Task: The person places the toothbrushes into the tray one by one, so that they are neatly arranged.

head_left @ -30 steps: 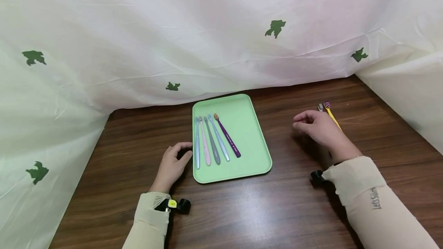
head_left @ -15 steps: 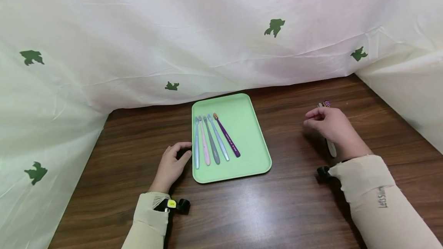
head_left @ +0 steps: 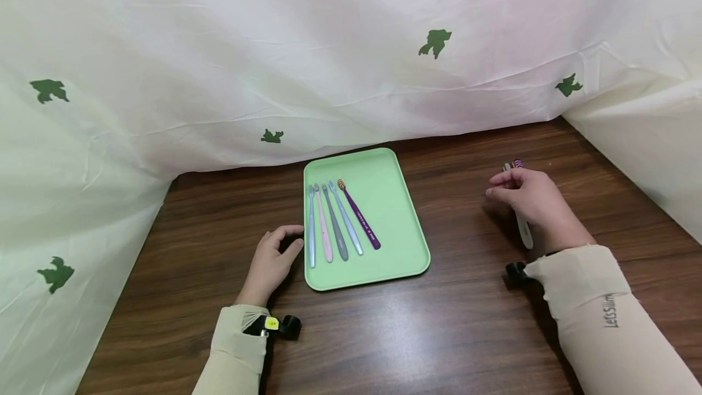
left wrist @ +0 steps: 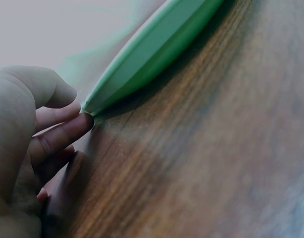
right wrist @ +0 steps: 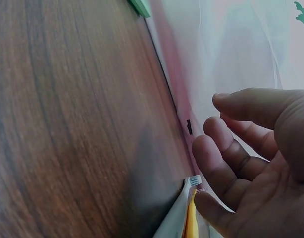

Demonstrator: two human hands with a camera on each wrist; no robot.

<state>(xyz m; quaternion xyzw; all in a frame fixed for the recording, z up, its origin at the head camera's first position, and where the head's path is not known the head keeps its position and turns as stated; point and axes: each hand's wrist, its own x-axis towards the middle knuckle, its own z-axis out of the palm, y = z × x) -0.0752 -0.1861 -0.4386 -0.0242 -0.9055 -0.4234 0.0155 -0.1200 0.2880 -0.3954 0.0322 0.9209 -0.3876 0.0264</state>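
Note:
My left hand (head_left: 272, 265) rests beside the light green tray (head_left: 395, 230), its fingertips at the tray's left rim. On the tray lie several toothbrushes side by side: a purple toothbrush (head_left: 359, 214), a grey one (head_left: 336, 224), a pink one (head_left: 323, 224) and two pale blue ones. Off to the right, my right hand (head_left: 537, 199) hovers with loosely bent fingers and nothing between them. Under it lie a white toothbrush (head_left: 524, 233) and a yellow toothbrush (right wrist: 191, 220), partly hidden by the hand; their heads peek out beyond the fingers.
The brown wooden table (head_left: 395, 334) carries everything. A white curtain (head_left: 329, 66) with green leaf shapes hangs along its back and sides. Each wrist wears a black camera, such as the left wrist camera (head_left: 290, 327).
My right hand has moved right, from beside the toothbrushes to over them, now covering the yellow handle and uncovering the white handle's end. The left hand and tray stay in place.

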